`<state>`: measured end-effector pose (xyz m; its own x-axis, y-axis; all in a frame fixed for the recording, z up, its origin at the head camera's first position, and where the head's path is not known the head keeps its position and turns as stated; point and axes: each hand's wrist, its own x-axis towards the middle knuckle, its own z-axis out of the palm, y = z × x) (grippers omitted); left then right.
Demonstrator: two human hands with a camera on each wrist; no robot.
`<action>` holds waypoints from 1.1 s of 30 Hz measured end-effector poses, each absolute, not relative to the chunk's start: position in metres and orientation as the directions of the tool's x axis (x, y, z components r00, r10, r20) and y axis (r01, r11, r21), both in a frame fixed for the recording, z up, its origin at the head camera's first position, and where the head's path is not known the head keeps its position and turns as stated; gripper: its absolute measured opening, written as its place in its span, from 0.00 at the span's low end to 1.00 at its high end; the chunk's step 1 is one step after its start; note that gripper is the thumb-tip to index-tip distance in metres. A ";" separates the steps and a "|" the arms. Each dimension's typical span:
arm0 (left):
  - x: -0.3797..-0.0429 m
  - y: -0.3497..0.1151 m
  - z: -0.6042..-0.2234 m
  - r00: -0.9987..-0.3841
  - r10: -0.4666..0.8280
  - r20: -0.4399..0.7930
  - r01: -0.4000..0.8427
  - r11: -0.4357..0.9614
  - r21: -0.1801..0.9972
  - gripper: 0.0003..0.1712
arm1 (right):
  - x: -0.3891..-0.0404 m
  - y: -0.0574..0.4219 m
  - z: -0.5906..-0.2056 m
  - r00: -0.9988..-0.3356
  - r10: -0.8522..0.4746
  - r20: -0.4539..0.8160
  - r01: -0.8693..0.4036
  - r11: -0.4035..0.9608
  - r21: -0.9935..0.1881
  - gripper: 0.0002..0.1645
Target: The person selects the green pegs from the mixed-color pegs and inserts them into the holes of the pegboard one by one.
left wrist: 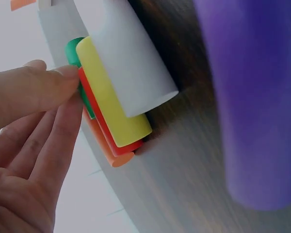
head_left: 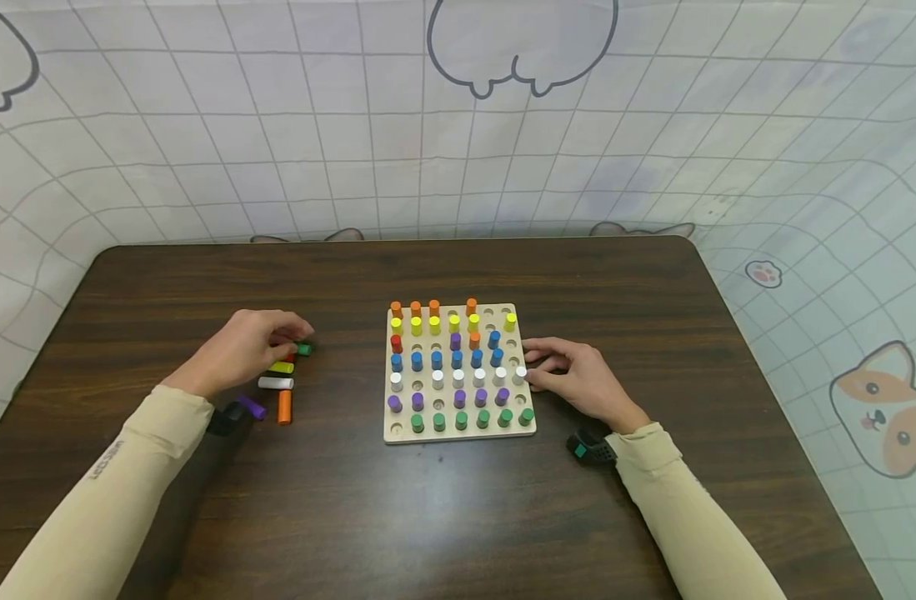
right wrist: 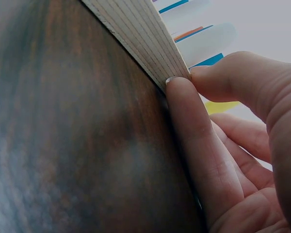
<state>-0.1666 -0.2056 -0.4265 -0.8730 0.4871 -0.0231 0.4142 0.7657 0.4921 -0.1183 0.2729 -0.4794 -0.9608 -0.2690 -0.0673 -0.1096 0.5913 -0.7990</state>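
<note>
In the head view my left hand [head_left: 249,348] is at the group of loose pegs on the left. Its thumb and bent fingers pinch a green peg [left wrist: 73,48], whose ends show above and below the thumb. Right beside the thumb lie a red peg [left wrist: 97,97], a yellow peg [left wrist: 109,97] and a white peg [left wrist: 131,63]. My right hand [head_left: 581,379] grips the right edge of a wooden pegboard [head_left: 458,438], thumb at the top corner beside a white peg [head_left: 521,375], one finger against the board's side. Coloured pegs stand upright in rows on the board.
Nearer me on the left lie a purple peg [head_left: 252,407] and an orange peg [head_left: 284,407]. Another orange peg [left wrist: 122,159] shows behind the red one. The dark wooden table [head_left: 397,533] meets a white gridded cloth [head_left: 397,133] at its far edge.
</note>
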 end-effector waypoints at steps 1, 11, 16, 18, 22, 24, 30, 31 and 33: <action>-0.167 -0.205 -0.427 -0.870 0.492 -0.024 0.419 0.765 0.488 0.16 | -0.118 0.273 -0.480 -0.961 -0.269 -0.068 -0.109 0.592 -0.798 0.29; -0.173 -0.198 -0.427 -0.847 0.531 -0.010 0.468 0.755 0.459 0.13 | -0.119 0.273 -0.480 -0.959 -0.277 -0.060 -0.116 0.575 -0.810 0.29; -0.178 -0.193 -0.429 -0.829 0.559 0.020 0.508 0.737 0.446 0.11 | -0.118 0.273 -0.481 -0.961 -0.272 -0.055 -0.118 0.580 -0.806 0.29; -0.180 -0.190 -0.429 -0.823 0.568 0.022 0.517 0.732 0.444 0.11 | -0.118 0.273 -0.482 -0.962 -0.269 -0.056 -0.116 0.584 -0.803 0.29; -0.185 -0.184 -0.429 -0.814 0.581 0.010 0.524 0.727 0.443 0.12 | -0.118 0.273 -0.482 -0.962 -0.267 -0.058 -0.113 0.581 -0.806 0.29; -0.187 -0.181 -0.430 -0.816 0.578 0.002 0.520 0.732 0.441 0.12 | -0.119 0.273 -0.482 -0.962 -0.268 -0.057 -0.114 0.579 -0.807 0.29; -0.191 -0.172 -0.430 -0.818 0.575 0.004 0.520 0.736 0.434 0.13 | -0.119 0.272 -0.481 -0.962 -0.269 -0.054 -0.117 0.578 -0.807 0.29; -0.191 -0.171 -0.430 -0.820 0.573 0.006 0.518 0.737 0.434 0.13 | -0.119 0.272 -0.480 -0.962 -0.268 -0.055 -0.115 0.579 -0.807 0.29; -0.192 -0.168 -0.430 -0.823 0.568 0.005 0.512 0.738 0.439 0.13 | -0.118 0.272 -0.480 -0.962 -0.267 -0.057 -0.113 0.581 -0.806 0.29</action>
<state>-0.1917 -0.1683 -0.4297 -0.8230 0.5680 0.0054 0.5123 0.7381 0.4390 -0.1181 0.2721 -0.4799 -0.9621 -0.2665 -0.0568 -0.1132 0.5806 -0.8063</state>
